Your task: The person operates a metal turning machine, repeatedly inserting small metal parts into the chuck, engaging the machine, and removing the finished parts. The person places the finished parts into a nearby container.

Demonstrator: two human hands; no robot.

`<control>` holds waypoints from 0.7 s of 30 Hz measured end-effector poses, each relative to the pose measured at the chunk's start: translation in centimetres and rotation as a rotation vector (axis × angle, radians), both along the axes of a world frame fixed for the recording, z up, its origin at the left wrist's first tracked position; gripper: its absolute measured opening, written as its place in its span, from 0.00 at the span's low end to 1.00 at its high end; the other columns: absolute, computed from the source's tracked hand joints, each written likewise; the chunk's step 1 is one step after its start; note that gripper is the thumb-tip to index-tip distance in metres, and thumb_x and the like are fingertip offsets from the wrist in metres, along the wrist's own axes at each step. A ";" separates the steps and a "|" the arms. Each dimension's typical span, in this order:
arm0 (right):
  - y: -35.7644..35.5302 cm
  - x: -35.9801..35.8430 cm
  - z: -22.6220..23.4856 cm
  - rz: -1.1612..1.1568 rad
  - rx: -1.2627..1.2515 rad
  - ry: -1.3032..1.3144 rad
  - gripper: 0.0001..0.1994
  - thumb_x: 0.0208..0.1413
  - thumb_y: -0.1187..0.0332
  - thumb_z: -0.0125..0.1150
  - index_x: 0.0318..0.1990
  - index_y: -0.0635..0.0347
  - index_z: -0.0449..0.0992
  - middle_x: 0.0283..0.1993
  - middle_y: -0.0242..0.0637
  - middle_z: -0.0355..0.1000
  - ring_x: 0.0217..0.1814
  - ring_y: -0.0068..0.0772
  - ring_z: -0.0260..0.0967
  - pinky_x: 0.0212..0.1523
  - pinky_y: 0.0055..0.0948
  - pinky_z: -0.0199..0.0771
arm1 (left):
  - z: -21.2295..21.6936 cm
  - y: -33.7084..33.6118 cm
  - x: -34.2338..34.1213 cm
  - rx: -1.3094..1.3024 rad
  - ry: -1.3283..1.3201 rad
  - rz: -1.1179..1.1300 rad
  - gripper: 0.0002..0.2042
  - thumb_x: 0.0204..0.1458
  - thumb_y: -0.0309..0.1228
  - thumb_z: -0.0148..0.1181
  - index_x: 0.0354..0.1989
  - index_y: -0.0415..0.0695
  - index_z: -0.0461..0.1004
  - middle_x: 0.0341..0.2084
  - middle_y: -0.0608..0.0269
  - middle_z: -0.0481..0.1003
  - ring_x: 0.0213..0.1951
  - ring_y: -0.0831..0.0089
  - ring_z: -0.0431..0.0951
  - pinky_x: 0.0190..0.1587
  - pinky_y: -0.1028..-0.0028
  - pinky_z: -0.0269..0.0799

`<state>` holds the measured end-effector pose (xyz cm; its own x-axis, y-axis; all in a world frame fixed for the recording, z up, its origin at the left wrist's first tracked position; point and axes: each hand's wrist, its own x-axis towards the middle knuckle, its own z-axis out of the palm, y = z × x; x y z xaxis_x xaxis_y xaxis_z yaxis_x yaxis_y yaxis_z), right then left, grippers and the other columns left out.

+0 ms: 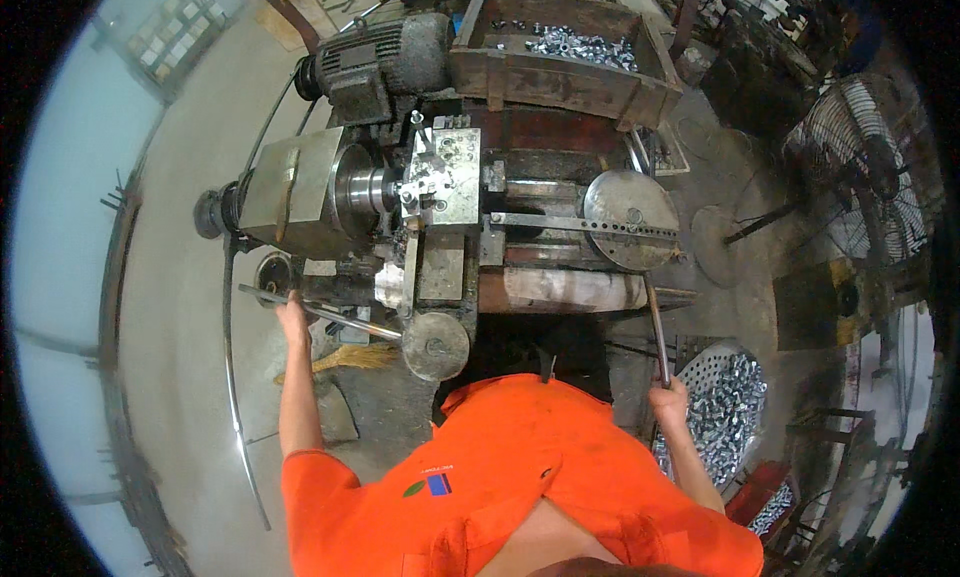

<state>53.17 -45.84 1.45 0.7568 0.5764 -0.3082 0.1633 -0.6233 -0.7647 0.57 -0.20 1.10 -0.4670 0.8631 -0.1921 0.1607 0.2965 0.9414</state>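
Head view: person in orange shirt stands at a grimy grey metal lathe (420, 192). Left hand (291, 312) is closed around a long thin steel lever bar (330, 315) running toward a round handwheel (436, 346). Right hand (668, 399) is closed on the lower end of a dark straight metal lever rod (655, 332) rising to a drilled round steel disc (631, 220). Perforated basket of shiny silver metal fittings (730, 402) sits just beside the right hand; wooden crate of similar parts (560, 57) sits behind the machine. Risks, judged: loose shirt near the spindle chuck (365, 189) could snag; an oily rod could slip from grip; an elbow could knock the basket.
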 end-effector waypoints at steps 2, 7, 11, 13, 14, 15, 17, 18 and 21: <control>0.7 -1.0 1.2 0.008 0.011 -0.075 0.14 0.37 0.66 0.52 0.32 0.65 0.72 0.18 0.26 0.60 0.18 0.20 0.54 0.19 0.23 0.55 | 0.2 -0.1 0.3 0.006 -0.009 -0.034 0.12 0.49 0.35 0.52 0.25 0.38 0.66 0.15 0.63 0.67 0.14 0.72 0.68 0.15 0.73 0.64; 0.3 -0.4 0.6 -0.112 0.099 0.186 0.10 0.36 0.68 0.51 0.26 0.65 0.70 0.15 0.31 0.59 0.17 0.26 0.54 0.19 0.29 0.56 | -1.5 0.7 -2.4 -0.006 -0.015 -0.091 0.13 0.49 0.35 0.52 0.20 0.38 0.67 0.12 0.63 0.66 0.12 0.71 0.67 0.14 0.73 0.63; -0.9 1.1 -2.8 0.120 -0.058 -0.252 0.15 0.37 0.67 0.52 0.35 0.64 0.71 0.15 0.41 0.59 0.15 0.38 0.56 0.19 0.35 0.59 | 2.0 -0.3 0.7 -0.028 0.017 -0.107 0.16 0.49 0.36 0.52 0.17 0.37 0.66 0.10 0.60 0.66 0.12 0.68 0.70 0.13 0.69 0.69; 0.1 2.4 0.6 0.094 -0.118 -0.317 0.19 0.36 0.66 0.52 0.39 0.63 0.72 0.15 0.43 0.61 0.16 0.41 0.59 0.20 0.36 0.60 | 1.9 -0.4 -0.6 -0.089 0.070 -0.140 0.16 0.49 0.36 0.51 0.18 0.35 0.66 0.11 0.57 0.67 0.14 0.64 0.73 0.14 0.66 0.73; 1.0 3.7 2.9 0.070 -0.252 -0.373 0.22 0.35 0.65 0.52 0.43 0.61 0.72 0.16 0.46 0.64 0.19 0.45 0.63 0.21 0.39 0.62 | 1.7 -0.6 -1.2 -0.110 0.082 -0.139 0.16 0.49 0.36 0.51 0.19 0.34 0.66 0.12 0.57 0.68 0.15 0.63 0.74 0.14 0.67 0.73; 0.4 6.1 2.2 0.091 -0.301 -0.496 0.27 0.33 0.65 0.55 0.48 0.62 0.71 0.25 0.54 0.69 0.26 0.52 0.67 0.29 0.42 0.66 | 1.5 -0.6 -1.3 -0.129 0.090 -0.147 0.16 0.49 0.36 0.51 0.20 0.34 0.67 0.14 0.56 0.68 0.16 0.63 0.74 0.14 0.68 0.74; 0.3 11.2 1.7 0.158 -0.426 -0.715 0.28 0.33 0.61 0.57 0.48 0.62 0.70 0.30 0.56 0.70 0.35 0.57 0.68 0.36 0.48 0.67 | 1.3 -0.5 -1.1 -0.143 0.003 -0.169 0.15 0.51 0.37 0.50 0.35 0.35 0.64 0.17 0.59 0.68 0.17 0.64 0.74 0.17 0.67 0.75; 1.1 14.2 1.8 0.193 -0.643 -0.723 0.26 0.35 0.62 0.57 0.47 0.59 0.70 0.32 0.53 0.71 0.35 0.57 0.69 0.37 0.48 0.68 | 1.4 -0.5 -0.8 -0.148 -0.037 -0.184 0.17 0.53 0.38 0.49 0.42 0.36 0.63 0.19 0.60 0.68 0.17 0.65 0.73 0.18 0.66 0.76; 2.7 21.8 0.1 0.154 -0.613 -1.035 0.21 0.36 0.60 0.57 0.42 0.57 0.72 0.30 0.44 0.70 0.33 0.47 0.69 0.33 0.43 0.70 | 1.9 -0.8 1.7 0.013 -0.077 -0.209 0.17 0.52 0.38 0.50 0.41 0.35 0.63 0.20 0.60 0.69 0.21 0.64 0.75 0.20 0.66 0.76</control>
